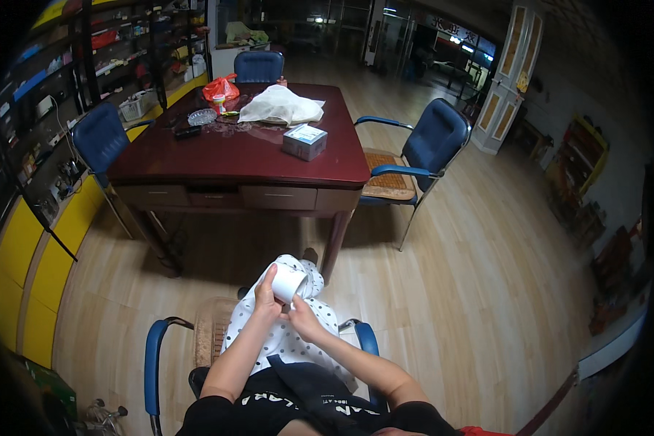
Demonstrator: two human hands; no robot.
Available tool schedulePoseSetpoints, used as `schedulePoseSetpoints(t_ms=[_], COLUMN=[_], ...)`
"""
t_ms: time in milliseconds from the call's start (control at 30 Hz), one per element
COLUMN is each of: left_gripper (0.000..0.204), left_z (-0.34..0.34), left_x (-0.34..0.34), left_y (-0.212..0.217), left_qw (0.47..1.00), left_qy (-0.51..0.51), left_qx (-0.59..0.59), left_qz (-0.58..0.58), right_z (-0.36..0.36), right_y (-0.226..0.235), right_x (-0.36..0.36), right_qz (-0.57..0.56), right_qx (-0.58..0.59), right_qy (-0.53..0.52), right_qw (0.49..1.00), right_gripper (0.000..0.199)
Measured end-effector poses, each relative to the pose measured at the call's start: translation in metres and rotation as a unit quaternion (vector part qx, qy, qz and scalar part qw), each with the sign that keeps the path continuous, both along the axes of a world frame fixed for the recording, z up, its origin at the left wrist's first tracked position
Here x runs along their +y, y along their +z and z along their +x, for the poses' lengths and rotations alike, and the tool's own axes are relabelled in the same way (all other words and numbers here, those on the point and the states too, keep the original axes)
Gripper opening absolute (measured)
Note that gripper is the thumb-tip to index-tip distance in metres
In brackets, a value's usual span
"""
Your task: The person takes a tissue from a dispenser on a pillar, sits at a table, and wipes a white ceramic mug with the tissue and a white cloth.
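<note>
- White cup [289, 282] tilted above the lap, gripped by the left hand [266, 293].
- Right hand [301, 318] just below it, fingers loosely curled, holding nothing visible.
- Dark red surface [218, 156] stands well ahead.

Only one view is given, from a fisheye camera worn on the head of a seated person. It looks steeply down and forward, so the person's lap and forearms enter from the lower edge, very near the lens. Farther ahead, at middle distance, the dark red counter [232, 156] sits in the upper centre, its near edge facing the camera. Blue armchairs [432, 142] stand around it on the wooden floor [472, 291]. Straight lines bend toward the rim, where the picture darkens, and the shelving [58, 87] at far left is perhaps too distorted to read.
</note>
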State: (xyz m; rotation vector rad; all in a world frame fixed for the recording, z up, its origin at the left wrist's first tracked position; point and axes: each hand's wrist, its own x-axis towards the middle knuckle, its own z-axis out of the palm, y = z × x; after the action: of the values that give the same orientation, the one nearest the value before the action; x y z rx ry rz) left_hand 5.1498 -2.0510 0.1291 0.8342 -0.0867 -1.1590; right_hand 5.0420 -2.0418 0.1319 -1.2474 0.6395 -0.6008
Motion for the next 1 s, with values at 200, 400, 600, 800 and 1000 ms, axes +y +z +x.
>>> schedulePoseSetpoints(t_ms=[200,400,600,800,1000], left_gripper=[0.054,0.049,0.055,0.070,0.059], left_z=[0.007,0.006,0.034,0.046,0.033], left_x=[0.018,0.025,0.033,0.044,0.061], left_y=[0.033,0.019,0.013,0.019,0.018], left_qw=[0.995,0.997,0.987,0.886,0.863], left_qy=[-0.060,-0.046,-0.147,-0.157,-0.124], left_qx=[0.069,0.056,-0.039,-0.432,-0.456], left_qz=[-0.049,-0.016,0.042,-0.066,-0.178], right_z=[-0.016,-0.028,-0.003,-0.015,-0.023], right_y=[0.015,0.001,-0.014,0.061,0.014], right_x=[0.013,-0.040,-0.017,0.007,-0.039], right_qz=[-0.439,-0.734,-0.512,0.304,0.556], right_qx=[0.046,0.206,0.139,-0.118,-0.273], right_qy=[0.011,0.075,0.093,0.116,0.127], right_qw=[0.897,0.642,0.843,0.938,0.774], right_gripper=[0.062,0.044,0.046,0.030,0.032])
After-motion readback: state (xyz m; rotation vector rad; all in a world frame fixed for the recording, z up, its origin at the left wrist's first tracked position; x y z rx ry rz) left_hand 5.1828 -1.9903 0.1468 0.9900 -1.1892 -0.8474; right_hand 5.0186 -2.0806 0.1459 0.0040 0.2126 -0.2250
